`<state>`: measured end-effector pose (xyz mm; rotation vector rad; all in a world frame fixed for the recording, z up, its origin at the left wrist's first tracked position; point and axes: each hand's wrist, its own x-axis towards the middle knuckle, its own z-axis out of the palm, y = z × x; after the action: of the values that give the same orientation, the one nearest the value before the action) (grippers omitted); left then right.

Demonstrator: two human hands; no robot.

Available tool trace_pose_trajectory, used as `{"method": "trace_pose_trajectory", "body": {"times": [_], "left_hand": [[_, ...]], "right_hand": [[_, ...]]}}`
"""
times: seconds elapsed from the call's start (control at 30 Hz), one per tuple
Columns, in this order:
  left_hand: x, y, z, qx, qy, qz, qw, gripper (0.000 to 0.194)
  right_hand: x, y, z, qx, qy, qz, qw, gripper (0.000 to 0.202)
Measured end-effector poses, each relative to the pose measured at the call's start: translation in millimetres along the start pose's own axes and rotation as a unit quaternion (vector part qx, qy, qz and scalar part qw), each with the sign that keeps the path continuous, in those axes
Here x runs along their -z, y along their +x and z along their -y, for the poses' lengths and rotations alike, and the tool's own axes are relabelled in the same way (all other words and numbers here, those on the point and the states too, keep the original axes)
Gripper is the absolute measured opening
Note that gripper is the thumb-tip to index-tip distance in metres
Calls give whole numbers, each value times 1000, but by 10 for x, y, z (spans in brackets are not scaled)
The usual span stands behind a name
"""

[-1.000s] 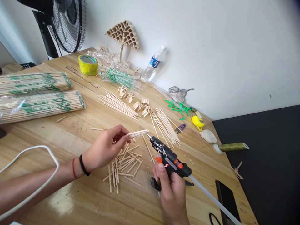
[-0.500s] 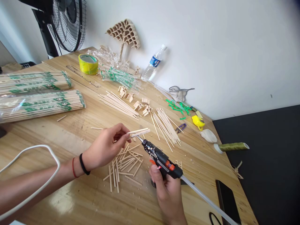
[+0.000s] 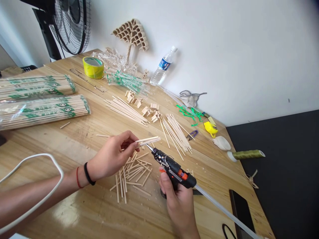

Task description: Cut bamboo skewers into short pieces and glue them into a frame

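Observation:
My left hand (image 3: 119, 150) pinches a few short wooden sticks (image 3: 151, 139) between thumb and fingers, their free ends pointing right. Wrapped round the handle of a black glue gun (image 3: 173, 167) is my right hand (image 3: 178, 202), its thumb near the orange trigger. The gun's metal nozzle (image 3: 149, 146) meets the sticks just beyond my left fingertips; whether it touches them I cannot tell. From the gun's back runs a long translucent glue stick (image 3: 219, 209). Below my left hand lies a loose pile of short cut sticks (image 3: 134, 174).
Long sticks (image 3: 176, 136), small stick assemblies (image 3: 154, 114) and purple snips (image 3: 193, 134) lie beyond my hands. Packaged sticks (image 3: 45, 111) and yellow tape (image 3: 93, 68) are to the left. A bottle (image 3: 163, 66) leans by the wall. A white cable (image 3: 57, 166) crosses my left forearm; a phone (image 3: 241, 212) lies right.
The glue gun has shifted slightly right and down, its nozzle still close to the sticks. My left hand keeps its pinch almost unmoved.

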<state>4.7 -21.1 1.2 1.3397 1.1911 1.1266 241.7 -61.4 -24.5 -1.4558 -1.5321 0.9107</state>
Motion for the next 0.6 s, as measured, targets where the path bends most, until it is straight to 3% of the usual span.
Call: {"method": "trace_pose_trajectory", "body": {"times": [0.33, 0.6], "left_hand": [[29, 6, -46, -1, 29, 2, 1000, 19], [28, -3, -43, 2, 11, 7, 1000, 17]], "right_hand": [[-56, -25, 206, -25, 22, -4, 999, 31], [-3, -59, 144, 3, 40, 47, 998, 36]]}}
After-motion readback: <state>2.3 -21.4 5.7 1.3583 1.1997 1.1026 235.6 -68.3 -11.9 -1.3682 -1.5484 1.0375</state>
